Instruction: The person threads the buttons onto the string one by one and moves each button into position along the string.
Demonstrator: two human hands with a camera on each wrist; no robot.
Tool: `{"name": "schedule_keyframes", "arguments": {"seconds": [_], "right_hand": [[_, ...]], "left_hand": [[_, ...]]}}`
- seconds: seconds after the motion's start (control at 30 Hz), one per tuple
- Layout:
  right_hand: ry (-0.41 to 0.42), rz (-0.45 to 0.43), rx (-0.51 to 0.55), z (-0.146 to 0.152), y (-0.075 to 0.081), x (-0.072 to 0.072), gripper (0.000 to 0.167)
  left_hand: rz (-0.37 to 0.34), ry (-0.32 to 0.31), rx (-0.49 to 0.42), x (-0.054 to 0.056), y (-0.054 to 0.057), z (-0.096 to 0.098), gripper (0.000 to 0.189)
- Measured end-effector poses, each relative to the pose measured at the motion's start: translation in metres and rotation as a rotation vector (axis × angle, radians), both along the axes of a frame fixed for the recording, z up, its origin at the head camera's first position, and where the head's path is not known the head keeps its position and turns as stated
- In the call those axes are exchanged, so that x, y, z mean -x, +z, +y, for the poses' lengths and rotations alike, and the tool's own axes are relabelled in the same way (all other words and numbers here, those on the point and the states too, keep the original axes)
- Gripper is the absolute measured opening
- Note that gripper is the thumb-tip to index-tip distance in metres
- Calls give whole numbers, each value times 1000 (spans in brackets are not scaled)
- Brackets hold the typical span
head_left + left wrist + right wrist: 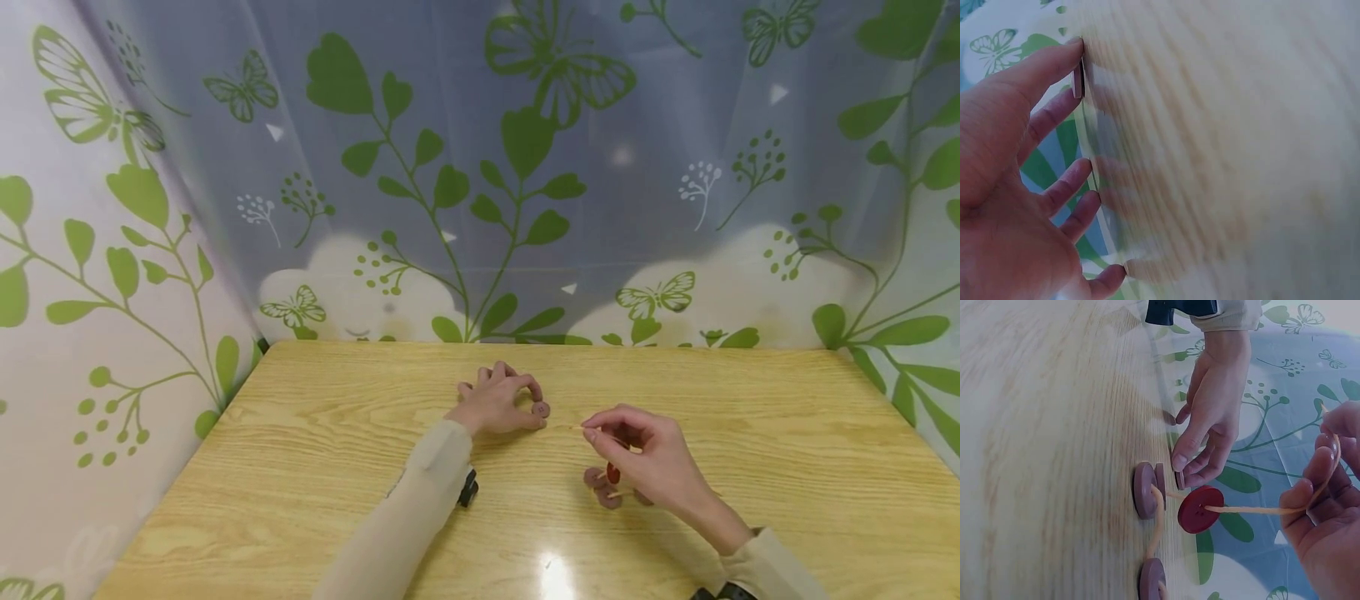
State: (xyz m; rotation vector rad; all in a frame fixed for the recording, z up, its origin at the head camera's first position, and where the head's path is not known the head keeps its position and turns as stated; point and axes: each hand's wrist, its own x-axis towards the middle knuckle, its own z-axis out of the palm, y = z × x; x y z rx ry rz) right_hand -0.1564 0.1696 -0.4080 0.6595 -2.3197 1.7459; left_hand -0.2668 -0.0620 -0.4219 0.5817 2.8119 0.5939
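Observation:
My left hand (pixel 493 403) rests on the table and pinches a small brown button (pixel 542 410) between thumb and index finger. In the left wrist view that button (pixel 1078 80) shows edge-on, and the other fingertips touch the tabletop. Lower and to the right, my right hand (pixel 654 457) pinches an orange string (pixel 1254 510) near its end, which points toward the left hand. A red button (pixel 1200 509) hangs threaded on this string below the fingers. Farther along it, several brown buttons (pixel 609 497) lie strung on the table, partly covered by the right hand.
The wood-grain table (pixel 337 467) runs back to a curtain (pixel 480 192) printed with leaves and butterflies, which also hangs along both sides. A bright reflection lies near the table's front.

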Motion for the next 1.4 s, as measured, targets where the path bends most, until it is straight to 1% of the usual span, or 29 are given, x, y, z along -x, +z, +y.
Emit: {"name": "schedule_keyframes", "arguments": {"seconds": [0.2,0.33,0.47,0.57,0.77,0.93,1.1,1.2,1.3,1.4], "right_hand": [[1,1,-6,1,1,1,10],[2,5,-7,2,2,2,10],[4,11,-9,2,2,2,10],[-5,11,-17,3,3,2,10],[-37,-10,-37,3,3,3,9],[-50,-38,-51,4,2,2,8],[-54,-38,-48,4,2,2,8],[-57,-32,-49,5,1,2,9],[-59,-27,-53,5,1,2,10],[-59,-25,-55,5,1,2,10]], "left_hand": [[17,14,7,0,0,5,26],[31,18,15,0,1,7,20],[52,3,34,-2,5,7,15],[70,-15,36,-2,7,7,16],[99,-38,-25,2,3,-1,18],[115,-36,-69,4,1,-9,18],[95,-20,-165,2,1,-16,15],[80,-26,-228,0,1,-20,15],[73,-27,-280,-1,0,-22,18],[77,-27,-314,-2,-1,-23,25]]}}
